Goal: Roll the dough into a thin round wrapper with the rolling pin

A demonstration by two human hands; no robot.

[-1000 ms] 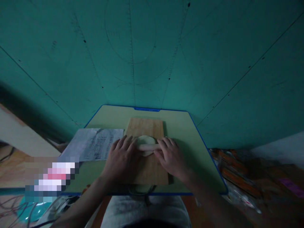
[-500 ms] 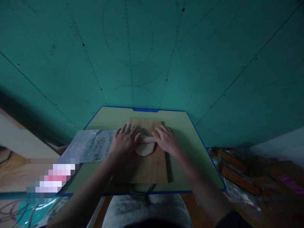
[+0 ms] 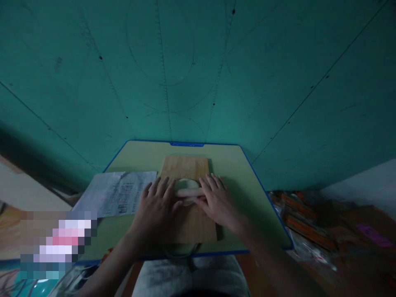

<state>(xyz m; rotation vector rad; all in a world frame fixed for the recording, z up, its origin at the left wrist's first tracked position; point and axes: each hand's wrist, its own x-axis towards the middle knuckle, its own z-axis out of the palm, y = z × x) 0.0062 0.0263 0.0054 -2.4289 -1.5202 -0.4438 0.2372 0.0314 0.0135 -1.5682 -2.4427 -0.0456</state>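
A pale wooden rolling pin (image 3: 190,192) lies crosswise over a flat, roundish piece of dough (image 3: 186,183). Both rest on a wooden cutting board (image 3: 189,227). My left hand (image 3: 158,204) lies over the pin's left end, its fingers stretched forward and spread, thumb on the near side. Over the right end, my right hand (image 3: 218,201) rests in the same way, fingers extended past the pin and thumb beside the dough. Neither hand wraps around the pin. The palms hide its ends, and the pin covers the dough's middle.
Under the board is a pale folding table (image 3: 244,222) with a blue edge. A printed paper sheet (image 3: 116,194) lies left of the board. A green wall (image 3: 185,95) rises behind the table. Boxes and plastic wrapping (image 3: 312,231) crowd the floor at right.
Both hands have drawn the rolling pin nearer to me across the dough, so more dough shows beyond it. My fingers are now stretched out farther over the pin. The view has shifted slightly.
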